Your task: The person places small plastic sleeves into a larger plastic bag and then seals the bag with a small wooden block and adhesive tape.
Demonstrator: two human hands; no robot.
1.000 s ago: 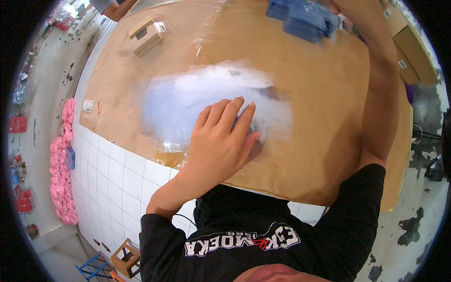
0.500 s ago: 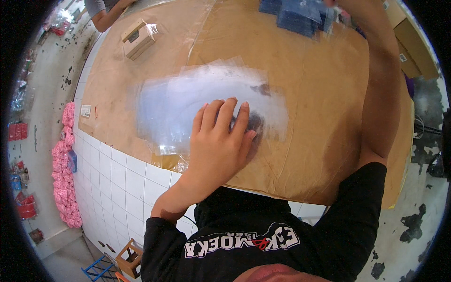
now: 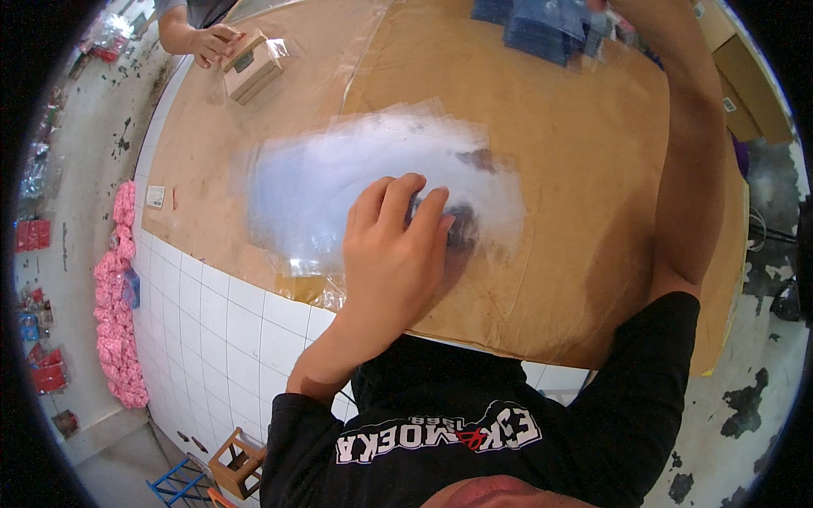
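Observation:
A spread pile of clear plastic sheets or bags (image 3: pixel 313 182) lies on the brown-covered table, glossy with reflected light. My left hand (image 3: pixel 394 233) rests on its near right part, fingers bent and apart, with nothing visible in its grasp. A dark reflection shows beside the fingertips. My right arm stretches to the far right, where my right hand (image 3: pixel 628 7) is mostly cut off by the upper edge. One fingertip shows over a stack of dark blue, plastic-wrapped flat packs (image 3: pixel 542 34); whether it touches them cannot be told.
At the far left, another person's hand (image 3: pixel 213 42) touches a small wooden box (image 3: pixel 252 72). Brown paper covers the table (image 3: pixel 584 212). Cardboard boxes (image 3: pixel 745 93) stand beyond its right side. Pink bundles (image 3: pixel 114 322) lie on the left, and a wooden stool (image 3: pixel 237 461) stands lower left.
The other person's hand has come in to the wooden box. My left hand's fingers have curled more, staying on the sheets. My right arm has hardly moved.

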